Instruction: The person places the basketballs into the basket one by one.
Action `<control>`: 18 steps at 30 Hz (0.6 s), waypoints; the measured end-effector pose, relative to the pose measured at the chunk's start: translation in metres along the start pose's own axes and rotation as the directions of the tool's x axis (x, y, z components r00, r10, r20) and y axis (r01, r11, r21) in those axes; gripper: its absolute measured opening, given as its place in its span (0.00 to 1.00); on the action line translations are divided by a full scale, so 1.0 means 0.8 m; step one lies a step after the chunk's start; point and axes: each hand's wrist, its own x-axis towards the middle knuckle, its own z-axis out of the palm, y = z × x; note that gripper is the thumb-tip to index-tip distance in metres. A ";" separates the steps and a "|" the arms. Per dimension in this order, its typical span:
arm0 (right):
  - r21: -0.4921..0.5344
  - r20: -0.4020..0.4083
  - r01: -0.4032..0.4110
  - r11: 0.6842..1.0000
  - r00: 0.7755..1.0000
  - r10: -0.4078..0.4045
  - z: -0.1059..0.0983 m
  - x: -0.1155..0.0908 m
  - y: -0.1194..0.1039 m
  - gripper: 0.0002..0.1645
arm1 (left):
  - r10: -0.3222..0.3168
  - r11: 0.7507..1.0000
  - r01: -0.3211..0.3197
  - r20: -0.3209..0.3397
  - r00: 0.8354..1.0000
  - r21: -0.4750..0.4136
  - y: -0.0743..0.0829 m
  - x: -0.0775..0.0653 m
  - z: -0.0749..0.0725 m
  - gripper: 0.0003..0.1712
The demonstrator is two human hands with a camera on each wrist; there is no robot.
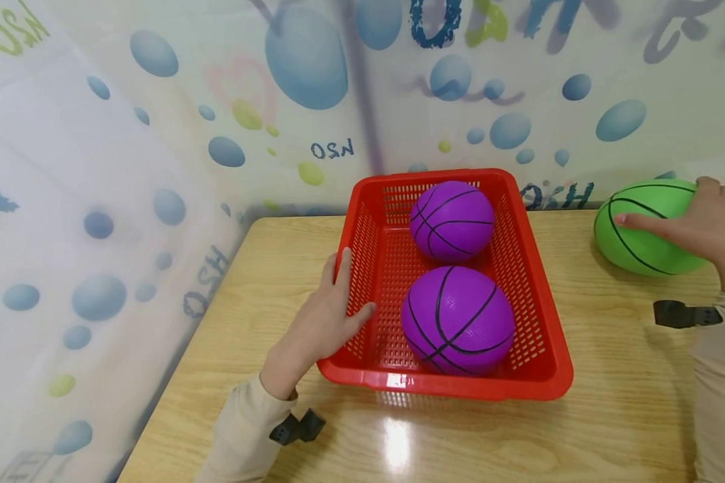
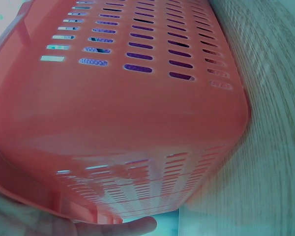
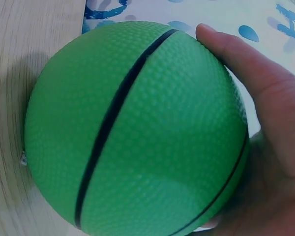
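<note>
A red plastic basket [image 1: 444, 386] with slotted walls stands on the table. Inside it sit two purple basketballs, the nearer ball [image 1: 458, 320] by the front wall and the farther ball [image 1: 452, 221] toward the back. My left hand [image 1: 320, 315] grips the basket's left rim, thumb over the inner side; in the left wrist view a finger [image 2: 118, 228] lies along the outer wall. Off to the right, my right hand [image 1: 709, 225] holds a green basketball [image 1: 640, 231] from its top right, thumb and fingers spread around it. The ball's underside is close over the table.
The wooden table [image 1: 266, 268] reaches back to a printed backdrop [image 1: 399, 121] with blue and green spots. Wood surface lies between the basket and the green ball. Black wrist mounts [image 1: 685, 314] sit on both sleeves.
</note>
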 end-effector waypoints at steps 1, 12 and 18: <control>0.000 -0.012 0.004 1.000 1.000 -0.004 0.000 0.000 0.000 0.68 | 0.000 1.000 0.000 0.001 1.000 -0.002 0.000 0.000 0.000 0.51; 0.197 -0.167 0.018 0.980 0.986 0.015 -0.012 -0.006 -0.006 0.60 | -0.001 1.000 0.001 0.005 1.000 -0.006 0.000 0.001 0.000 0.51; 0.262 -0.247 0.078 0.962 0.969 -0.012 -0.017 -0.010 -0.015 0.60 | -0.001 1.000 0.001 0.007 1.000 0.001 -0.001 0.000 0.000 0.51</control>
